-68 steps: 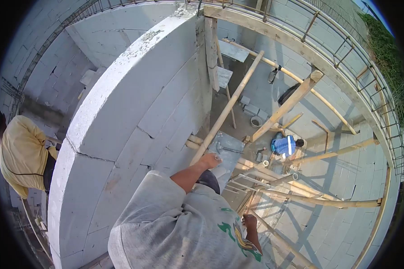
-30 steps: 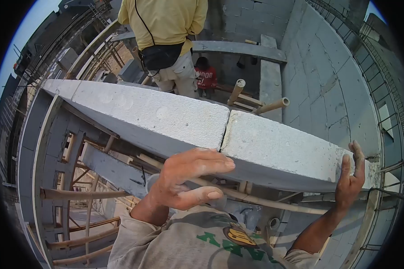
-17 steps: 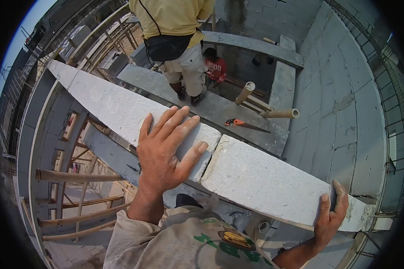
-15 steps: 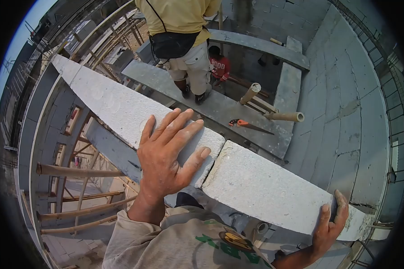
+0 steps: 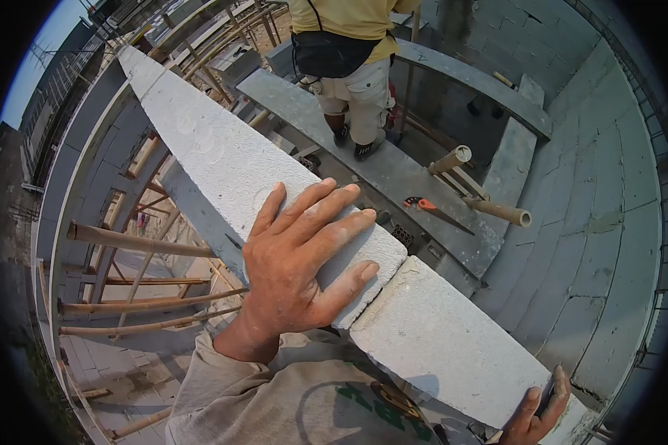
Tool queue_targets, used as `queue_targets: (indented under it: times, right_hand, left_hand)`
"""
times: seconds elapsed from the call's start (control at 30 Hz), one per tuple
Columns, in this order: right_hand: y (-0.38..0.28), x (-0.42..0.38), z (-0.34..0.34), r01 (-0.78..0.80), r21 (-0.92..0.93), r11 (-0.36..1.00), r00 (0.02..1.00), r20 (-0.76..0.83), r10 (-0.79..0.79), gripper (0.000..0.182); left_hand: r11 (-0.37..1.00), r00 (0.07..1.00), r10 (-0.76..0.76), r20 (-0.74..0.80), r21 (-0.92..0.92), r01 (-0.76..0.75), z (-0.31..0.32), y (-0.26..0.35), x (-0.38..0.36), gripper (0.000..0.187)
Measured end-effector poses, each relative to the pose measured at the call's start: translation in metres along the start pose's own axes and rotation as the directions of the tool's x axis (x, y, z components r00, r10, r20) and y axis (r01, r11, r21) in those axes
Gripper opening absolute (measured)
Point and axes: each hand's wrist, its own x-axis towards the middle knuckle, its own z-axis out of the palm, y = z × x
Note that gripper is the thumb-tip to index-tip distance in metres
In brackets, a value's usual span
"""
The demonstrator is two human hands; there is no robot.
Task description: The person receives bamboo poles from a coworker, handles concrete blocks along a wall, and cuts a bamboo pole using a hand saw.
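My left hand (image 5: 297, 259) lies flat with fingers spread on top of a long white aerated concrete block (image 5: 208, 144), close to its right end. A thin joint parts it from a second, shorter white block (image 5: 453, 334). At the far end of that shorter block, my right hand (image 5: 538, 411) is curled round the end, thumb on the near side and fingers on the far side. The lower part of the right hand is cut off by shadow and the view's edge. Both blocks sit in line along the wall top.
Below, a person in a yellow shirt (image 5: 341, 22) stands on a grey plank (image 5: 304, 122). An orange-handled handsaw (image 5: 438, 213) lies on that plank near bamboo poles (image 5: 501, 211). A grey block wall (image 5: 571, 222) rises at right. Bamboo scaffolding (image 5: 137, 241) stands at left.
The view has turned, so the wall, planks and saw appear farther right and lower. Both hands keep their places on the blocks. A person in red below is now mostly hidden.
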Motion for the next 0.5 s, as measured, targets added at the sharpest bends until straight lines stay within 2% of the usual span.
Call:
queue_targets:
  times: [0.2, 0.4, 0.47, 0.5]
  right_hand:
    - [-0.012, 0.0, -0.008, -0.022, -0.013, 1.0, 1.0, 0.007, 0.022, 0.049]
    - [-0.058, 0.01, -0.013, -0.111, -0.013, 0.994, 0.992, 0.059, 0.112, 0.05]
    - [-0.057, 0.008, -0.01, -0.104, 0.015, 0.994, 0.995, 0.005, 0.104, 0.052]
    - [-0.036, 0.002, -0.008, -0.087, 0.0, 0.996, 0.996, -0.01, 0.087, 0.053]
  left_hand:
    - [1.0, 1.0, -0.021, -0.001, 0.008, 0.021, 0.001, 0.002, 0.001, 0.039]
    - [0.998, 0.998, -0.062, -0.022, 0.017, 0.062, 0.005, 0.003, 0.0, 0.041]
    - [0.998, 0.997, -0.067, -0.032, 0.012, 0.068, 0.005, 0.002, 0.0, 0.04]
    - [0.998, 0.998, -0.061, -0.035, 0.009, 0.061, 0.005, 0.004, 0.001, 0.039]
